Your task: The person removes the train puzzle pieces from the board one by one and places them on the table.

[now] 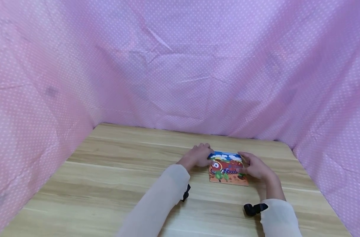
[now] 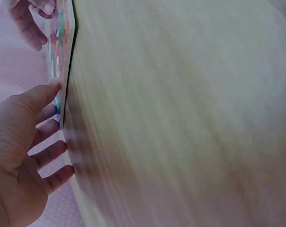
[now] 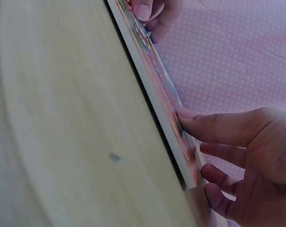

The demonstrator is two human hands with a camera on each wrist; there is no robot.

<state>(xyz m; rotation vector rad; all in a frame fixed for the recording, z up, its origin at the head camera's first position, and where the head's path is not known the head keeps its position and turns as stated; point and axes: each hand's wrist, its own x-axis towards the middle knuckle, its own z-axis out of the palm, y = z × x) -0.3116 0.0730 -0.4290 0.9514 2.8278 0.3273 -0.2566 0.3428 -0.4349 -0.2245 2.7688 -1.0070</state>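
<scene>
A square puzzle board [image 1: 227, 176] with a cartoon red train, clouds and green bushes lies on the wooden table; I cannot make out seams between pieces. At its left edge my left hand [image 1: 200, 155] holds it, thumb on the printed face. In the left wrist view two fingers of that hand [image 2: 27, 137] are at the board's edge, the others against the tabletop. My right hand [image 1: 255, 165] grips the opposite side. Seen from the right wrist, that hand's thumb [image 3: 218, 126] presses the picture near the edge, with its other fingers bent alongside, partly hidden.
The light wood table [image 1: 108, 184] is enclosed at the back and sides by pink polka-dot cloth [image 1: 180, 82]. Black wrist straps show at the left cuff [image 1: 186, 193] and right cuff [image 1: 254, 209]. A small dark mark [image 3: 115, 157] is on the tabletop.
</scene>
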